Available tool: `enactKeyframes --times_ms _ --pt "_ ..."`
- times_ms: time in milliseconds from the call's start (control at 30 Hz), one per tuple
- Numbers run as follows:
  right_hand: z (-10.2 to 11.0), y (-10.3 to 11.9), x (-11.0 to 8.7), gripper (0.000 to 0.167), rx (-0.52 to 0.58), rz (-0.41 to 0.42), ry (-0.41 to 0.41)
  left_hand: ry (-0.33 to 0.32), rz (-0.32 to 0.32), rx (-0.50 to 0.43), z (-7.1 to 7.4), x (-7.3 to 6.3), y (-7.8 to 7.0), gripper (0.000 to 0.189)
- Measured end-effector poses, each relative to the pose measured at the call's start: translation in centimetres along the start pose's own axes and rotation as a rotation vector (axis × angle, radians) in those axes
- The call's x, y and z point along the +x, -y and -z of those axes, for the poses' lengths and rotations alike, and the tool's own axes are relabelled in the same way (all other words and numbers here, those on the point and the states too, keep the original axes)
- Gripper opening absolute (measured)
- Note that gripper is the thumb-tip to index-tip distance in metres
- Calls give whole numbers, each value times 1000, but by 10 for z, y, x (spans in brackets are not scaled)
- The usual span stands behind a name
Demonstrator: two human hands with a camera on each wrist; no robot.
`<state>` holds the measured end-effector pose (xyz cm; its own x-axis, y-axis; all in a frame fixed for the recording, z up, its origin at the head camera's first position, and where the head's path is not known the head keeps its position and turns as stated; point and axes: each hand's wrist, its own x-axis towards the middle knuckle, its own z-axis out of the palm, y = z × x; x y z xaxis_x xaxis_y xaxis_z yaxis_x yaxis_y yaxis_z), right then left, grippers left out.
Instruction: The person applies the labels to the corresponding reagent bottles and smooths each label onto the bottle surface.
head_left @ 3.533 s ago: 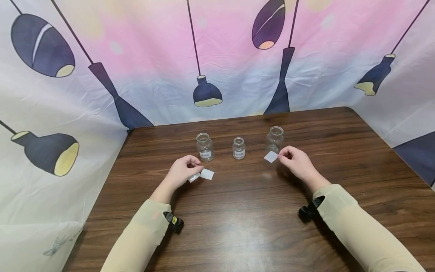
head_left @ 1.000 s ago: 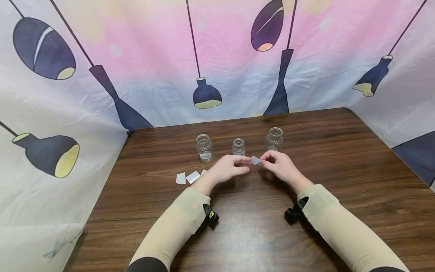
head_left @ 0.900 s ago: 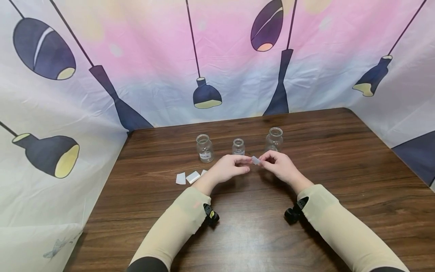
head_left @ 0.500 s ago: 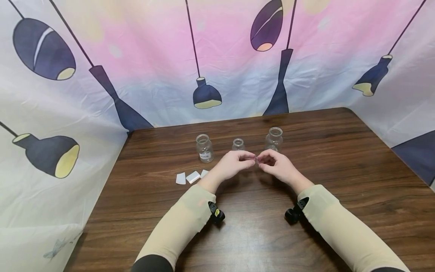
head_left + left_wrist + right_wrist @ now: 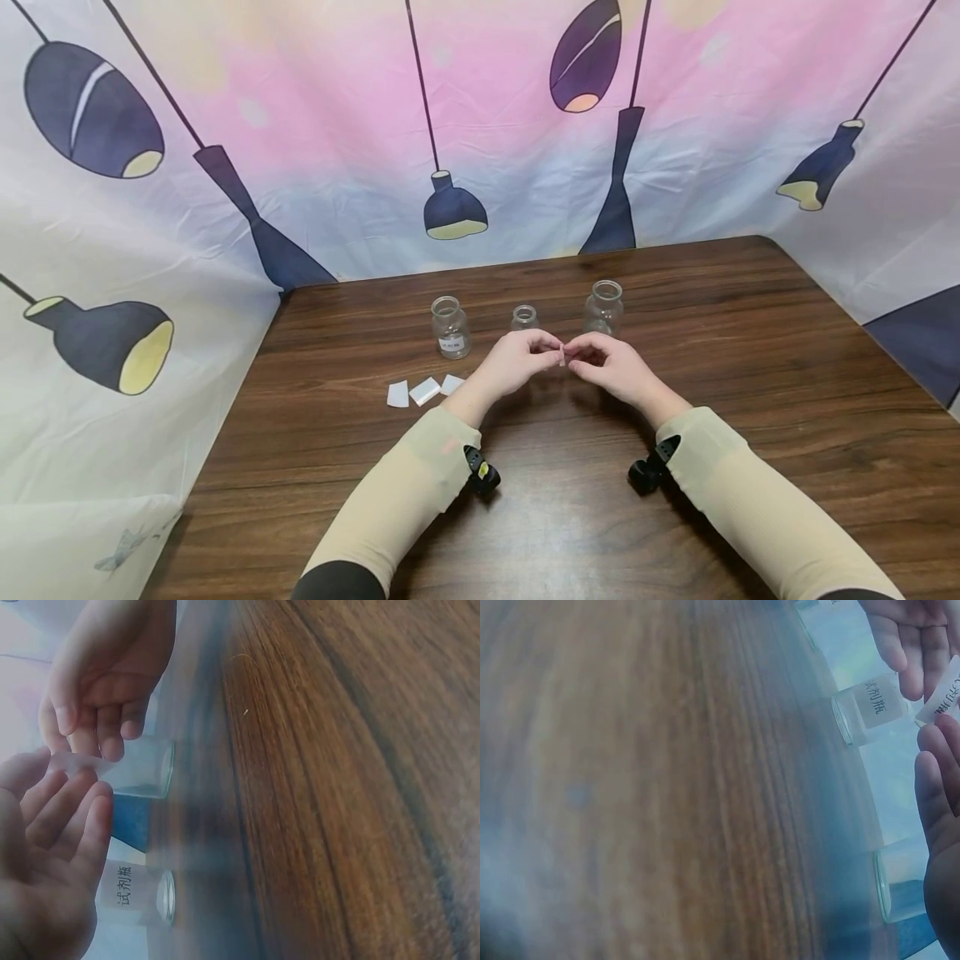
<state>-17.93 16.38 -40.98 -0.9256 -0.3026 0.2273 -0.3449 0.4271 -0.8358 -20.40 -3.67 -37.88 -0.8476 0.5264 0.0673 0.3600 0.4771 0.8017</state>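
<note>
Between my two hands a small white label (image 5: 562,356) stands nearly edge-on in the head view. Dark printed characters show on the label (image 5: 943,694) in the right wrist view. My left hand (image 5: 516,364) pinches one side of it between thumb and fingers. Thumb and forefinger of my right hand (image 5: 617,368) pinch the other side, the fingertips of both hands almost meeting. Just behind the hands stand a small glass jar (image 5: 525,317), partly hidden by my left hand, and a larger glass jar (image 5: 603,307) on the right without a visible label.
Another large glass jar (image 5: 450,327) with a printed label stands to the left. Several white paper pieces (image 5: 425,391) lie on the brown wooden table (image 5: 570,517) beside my left wrist. A patterned curtain (image 5: 337,125) hangs behind the table.
My left hand has come from the paper pieces to the right hand, and its thumb has closed onto the label. The right hand moved left with the label, which has turned edge-on.
</note>
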Motion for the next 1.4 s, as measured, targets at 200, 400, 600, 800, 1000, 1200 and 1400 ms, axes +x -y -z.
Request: enactKeyframes --times_ms 200,400,600,800,1000,1200,1400 --pt "1 -4 0 21 0 5 -20 -16 2 11 0 -1 0 18" --pt "3 -3 2 21 3 -7 -57 -24 2 11 -1 -1 0 17" --pt "5 8 1 22 43 -48 -69 -15 -9 1 -2 -1 1 17" --pt "7 32 -4 20 63 -98 -60 -1 -31 -18 -3 0 2 16" --pt "5 10 2 19 126 -116 -54 9 -47 -38 -3 -1 1 16" --pt "5 -5 6 17 127 -109 -73 -1 -37 -21 -3 -1 0 16" --pt "9 -7 5 11 84 -116 -94 -19 -16 22 -4 0 1 15"
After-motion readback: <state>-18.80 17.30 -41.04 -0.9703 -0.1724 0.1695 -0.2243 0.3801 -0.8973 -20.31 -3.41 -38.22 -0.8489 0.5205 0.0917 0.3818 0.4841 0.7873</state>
